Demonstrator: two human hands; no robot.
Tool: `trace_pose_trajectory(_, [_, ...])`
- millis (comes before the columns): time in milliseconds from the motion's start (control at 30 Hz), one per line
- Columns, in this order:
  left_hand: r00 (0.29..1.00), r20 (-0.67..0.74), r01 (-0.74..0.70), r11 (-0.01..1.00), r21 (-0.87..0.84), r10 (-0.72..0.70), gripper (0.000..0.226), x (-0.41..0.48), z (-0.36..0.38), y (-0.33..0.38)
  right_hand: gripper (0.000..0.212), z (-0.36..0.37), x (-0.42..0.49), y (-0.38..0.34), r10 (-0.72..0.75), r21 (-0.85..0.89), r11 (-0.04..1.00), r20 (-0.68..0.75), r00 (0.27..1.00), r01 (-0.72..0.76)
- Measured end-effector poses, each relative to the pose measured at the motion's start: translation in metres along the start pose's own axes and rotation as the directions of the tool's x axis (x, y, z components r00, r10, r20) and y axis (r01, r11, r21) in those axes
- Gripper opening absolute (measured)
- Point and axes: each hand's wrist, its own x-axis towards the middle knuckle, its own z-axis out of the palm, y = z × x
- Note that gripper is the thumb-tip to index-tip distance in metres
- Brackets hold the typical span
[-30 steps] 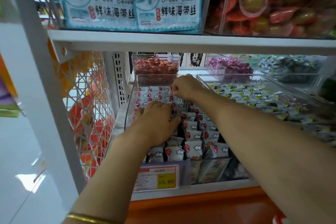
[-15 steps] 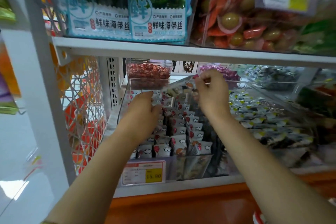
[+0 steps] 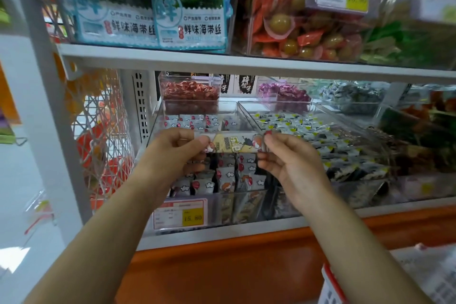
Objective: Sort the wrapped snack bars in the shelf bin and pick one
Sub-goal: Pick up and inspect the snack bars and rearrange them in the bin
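Currently held: one snack bar [image 3: 234,144], level, in front of the clear shelf bin [image 3: 153,128], between both hands.
Left hand [image 3: 177,153]: fingers curled, pinches the bar's left end.
Right hand [image 3: 288,155]: thumb and fingers pinch the right end.
Handling: probably light, with a slippery, crinkly wrapper; better to hold the flat ends, not squeeze the middle.

White metal shelving [image 3: 222,61] stands on an orange base panel [image 3: 222,266]; at left, a pale glossy floor [image 3: 17,234] reflects bright light.
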Motion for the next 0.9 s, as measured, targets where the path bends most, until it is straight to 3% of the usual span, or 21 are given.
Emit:
trace_pose_trajectory(233, [0.989, 0.08, 0.141, 0.93, -0.339, -0.121, 0.014, 0.0036, -0.003, 0.0011, 0.01, -0.0017, -0.0005, 0.0046, 0.058, 0.031, 0.998, 0.022, 0.998, -0.058])
trace_pose_trajectory(467, [0.983, 0.054, 0.178, 0.857, -0.483, -0.173, 0.017, 0.0047, -0.0018, 0.0036, 0.011, 0.0008, 0.0056, 0.0069, 0.216, 0.338, 0.912, 0.092, 0.972, -0.234])
trace_pose_trajectory(633, [0.975, 0.08, 0.216, 0.79, -0.573, -0.208, 0.013, 0.0038, 0.0007, 0.0069, 0.005, 0.001, 0.007, 0.0071, 0.246, 0.473, 0.839, 0.11, 0.963, -0.268])
trace_pose_trajectory(767, [0.975, 0.072, 0.21, 0.774, -0.598, -0.209, 0.015, 0.0041, 0.0012, 0.0076, 0.011, -0.0028, 0.0072, 0.0085, 0.087, 0.237, 0.968, -0.001, 0.996, -0.084])
trace_pose_trajectory(900, [0.981, 0.123, 0.191, 0.831, -0.523, -0.148, 0.011, 0.0042, -0.0034, 0.0074, 0.012, -0.0061, 0.0045, 0.0087, -0.092, 0.014, 0.996, -0.039, 0.995, 0.093])
